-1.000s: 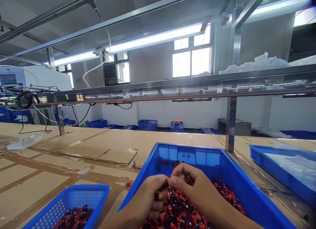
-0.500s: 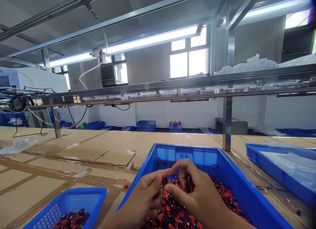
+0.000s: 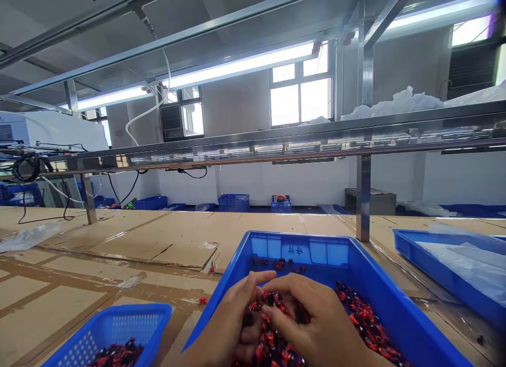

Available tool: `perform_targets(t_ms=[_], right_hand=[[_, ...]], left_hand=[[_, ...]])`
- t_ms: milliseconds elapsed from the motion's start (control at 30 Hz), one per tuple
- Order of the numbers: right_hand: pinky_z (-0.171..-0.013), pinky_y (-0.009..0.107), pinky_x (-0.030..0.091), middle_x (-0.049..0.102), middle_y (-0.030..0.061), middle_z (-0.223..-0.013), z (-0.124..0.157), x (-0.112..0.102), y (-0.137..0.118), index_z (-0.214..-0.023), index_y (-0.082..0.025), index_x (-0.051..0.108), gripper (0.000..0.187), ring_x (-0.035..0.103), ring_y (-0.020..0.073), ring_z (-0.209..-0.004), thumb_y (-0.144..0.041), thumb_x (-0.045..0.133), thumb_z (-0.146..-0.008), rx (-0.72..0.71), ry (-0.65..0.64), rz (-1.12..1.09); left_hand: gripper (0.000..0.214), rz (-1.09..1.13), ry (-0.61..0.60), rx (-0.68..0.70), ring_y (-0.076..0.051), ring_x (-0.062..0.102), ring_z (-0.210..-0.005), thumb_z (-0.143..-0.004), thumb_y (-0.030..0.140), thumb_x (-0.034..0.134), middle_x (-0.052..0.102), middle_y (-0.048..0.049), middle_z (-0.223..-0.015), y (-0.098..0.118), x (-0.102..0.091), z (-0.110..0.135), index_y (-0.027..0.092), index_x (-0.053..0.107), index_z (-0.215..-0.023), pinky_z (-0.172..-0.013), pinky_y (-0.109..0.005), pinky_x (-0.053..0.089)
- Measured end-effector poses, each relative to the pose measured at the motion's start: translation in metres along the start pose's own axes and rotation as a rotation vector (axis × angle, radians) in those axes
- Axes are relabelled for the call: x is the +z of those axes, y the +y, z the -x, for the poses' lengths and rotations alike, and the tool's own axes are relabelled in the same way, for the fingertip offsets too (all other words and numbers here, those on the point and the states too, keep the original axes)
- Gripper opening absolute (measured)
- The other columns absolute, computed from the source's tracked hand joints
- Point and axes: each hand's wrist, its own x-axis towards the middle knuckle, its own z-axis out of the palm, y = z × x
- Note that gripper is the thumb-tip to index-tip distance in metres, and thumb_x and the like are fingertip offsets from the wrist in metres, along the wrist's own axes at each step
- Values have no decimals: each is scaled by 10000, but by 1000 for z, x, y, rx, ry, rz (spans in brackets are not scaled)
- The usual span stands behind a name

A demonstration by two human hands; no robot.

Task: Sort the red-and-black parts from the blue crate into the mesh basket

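Note:
Both hands are over a blue plastic bin [image 3: 361,261] that holds many small, glossy red-and-black parts [image 3: 371,325]. My right hand [image 3: 316,317] is curled, with a small dark part [image 3: 270,299] at its thumb and forefinger tips. More dark pieces seem to lie in its shaded palm. My left hand [image 3: 237,319] faces it, almost touching its fingertips. The left lower fingers are curled around a dark spot, perhaps another part, which I cannot make out. The hands hide much of the pile.
A blue perforated basket [image 3: 158,325] with similar parts stands at left. On the right, a blue tray [image 3: 435,267] holds white plastic sheeting. A metal post [image 3: 363,198] rises behind the bin to a shelf [image 3: 253,148]. Cardboard [image 3: 158,245] covers the table; one red piece [image 3: 203,300] lies there.
Both hands have sunk slightly in the bin, uncovering loose parts at its far end. My left forefinger and thumb have shifted, and my right fingers have flattened and moved lower.

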Motion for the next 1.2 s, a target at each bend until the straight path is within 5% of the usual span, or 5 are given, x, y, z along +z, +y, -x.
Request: perform_targets(t_ms=[167, 333, 600, 867, 1200], right_hand=[[-536, 244, 374, 605, -20, -638, -1, -4, -2, -970, -242, 710, 199, 529, 127, -546, -229, 631, -788, 12, -67, 80], [-539, 247, 349, 558, -30, -592, -6, -6, -2, -889, -246, 711, 145, 495, 128, -552, -244, 651, -757, 146, -64, 48], [-292, 198, 98, 403, -81, -437, -11, -11, 9, -757, -223, 533, 315, 173, 66, -298, -503, 433, -861, 781, -230, -1107], [-579, 218, 417, 715, -1, -745, 0, 8, 2, -803, -217, 744, 123, 593, 128, -629, -236, 625, -780, 380, -292, -299], [-618, 235, 426, 722, -1, -714, 5, 23, -10, -802, -223, 766, 196, 614, 154, -645, -157, 655, -656, 352, -287, -71]], left_hand=[[404, 364, 238, -209, -38, 420, -446, -762, 187, 562, 522, 14, -710, -3, -13, -15, 156, 506, -1161, -383, -100, 300], [317, 542, 97, -390, -89, 570, -496, -807, 178, 523, 605, -56, -726, 3, -20, -17, 115, 492, -1116, -423, -125, 452], [476, 271, 140, -332, -67, 549, -411, -874, 475, 548, 644, -51, -810, 7, -10, -9, 128, 495, -1196, -289, -107, 341], [661, -290, 176, -26, -144, 590, -415, -882, 686, 353, 668, -68, -871, -7, 0, -2, 207, 388, -1336, -367, -232, 420], [719, -424, 169, 183, -164, 641, -693, -857, 761, 268, 665, -27, -821, -9, -4, 3, 230, 436, -1311, -590, -237, 484]])
